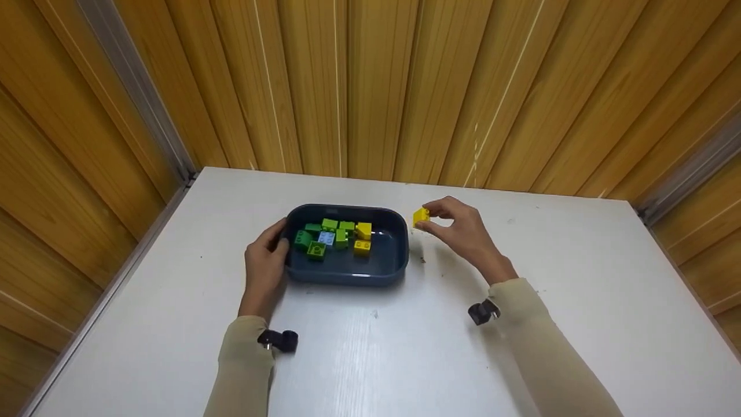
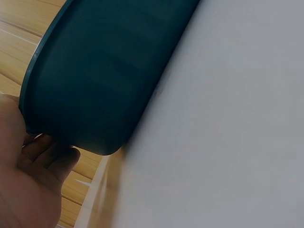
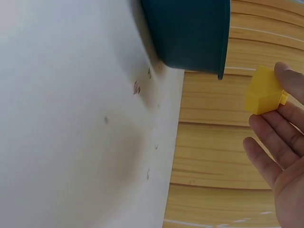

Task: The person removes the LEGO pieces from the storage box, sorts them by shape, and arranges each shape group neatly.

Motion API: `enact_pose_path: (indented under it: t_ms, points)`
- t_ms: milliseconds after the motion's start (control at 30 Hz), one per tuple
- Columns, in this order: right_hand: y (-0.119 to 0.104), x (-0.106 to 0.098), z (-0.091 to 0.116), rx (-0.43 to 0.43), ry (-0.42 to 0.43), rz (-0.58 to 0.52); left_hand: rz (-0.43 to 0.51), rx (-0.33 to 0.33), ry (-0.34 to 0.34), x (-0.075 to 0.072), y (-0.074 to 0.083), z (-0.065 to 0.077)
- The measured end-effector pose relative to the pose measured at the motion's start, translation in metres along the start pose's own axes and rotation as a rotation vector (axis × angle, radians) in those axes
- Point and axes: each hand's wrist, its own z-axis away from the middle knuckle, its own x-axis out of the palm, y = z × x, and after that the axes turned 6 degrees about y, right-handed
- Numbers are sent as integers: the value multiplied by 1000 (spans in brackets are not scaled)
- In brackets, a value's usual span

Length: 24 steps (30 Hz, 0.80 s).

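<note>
Between thumb and fingertips my right hand (image 1: 463, 229) pinches a yellow toy brick (image 1: 421, 217), held just off the right side of a dark blue tub (image 1: 347, 278). The right wrist view shows a sloped face on this yellow brick (image 3: 263, 90) and a stud toward the palm. At the tub's left end, my left hand (image 1: 266, 263) grips the rim, its fingers curled against the outer wall in the left wrist view. Inside the tub, dark green bricks (image 1: 303, 239), several lime green bricks (image 1: 329, 225), a light blue brick (image 1: 326, 238) and two yellow bricks (image 1: 362, 248) lie loosely on the left and middle.
The tub stands on a white table (image 1: 370, 347). Small dark marks (image 3: 137, 88) dot the tabletop to the right of the tub. Wood-patterned panels (image 1: 370, 87) rise behind the table and at both sides. A small black camera (image 1: 481, 313) is strapped at each wrist.
</note>
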Motion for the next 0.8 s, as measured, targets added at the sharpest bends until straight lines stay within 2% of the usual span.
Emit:
enact_pose_path:
  t_ms: [167, 433, 800]
  points:
    - [11, -4, 4, 34, -11, 27, 4, 9, -5, 1, -1, 0]
    - [26, -4, 6, 82, -81, 79, -11, 12, 3, -3, -3, 1]
    - [37, -3, 8, 154, -183, 96, -31, 45, -23, -3, -1, -3]
